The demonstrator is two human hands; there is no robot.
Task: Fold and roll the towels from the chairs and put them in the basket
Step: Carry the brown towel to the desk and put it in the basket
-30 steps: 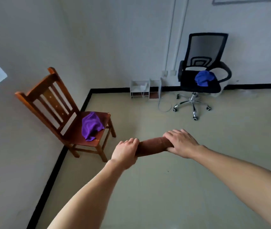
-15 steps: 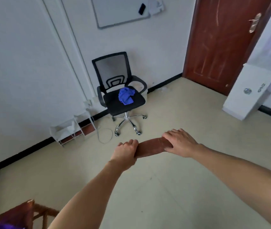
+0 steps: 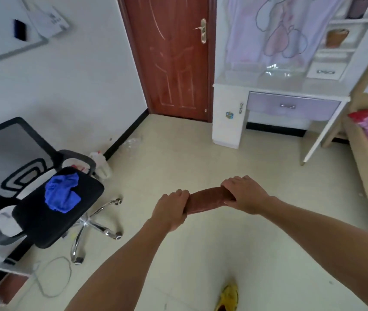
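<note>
Holding a rolled brown towel (image 3: pixel 205 199) in the air above the floor (image 3: pixel 178 153), the person grips it with both hands. The left hand (image 3: pixel 170 212) is curled round the left end of the roll. The right hand (image 3: pixel 243 194) lies over the right end with its fingers bent down round it. Both hands are therefore clamped on the same towel, and only its middle part shows between them.

The long axis of the roll runs from left to right across the body, but not quite level: the right end is a little further from the person than the left one. The roll looks tight, so I judge that folding and rolling are finished for this towel and that it must now go to the basket. No basket is in view, so I cannot tell in which direction it lies from the hands.

A blue towel (image 3: pixel 62 194) lies crumpled on the seat of the office chair (image 3: pixel 44 225), to the left of the hands and well apart from them. The left hand is the nearer one to it. As both hands are occupied, I think this towel has to wait.
</note>
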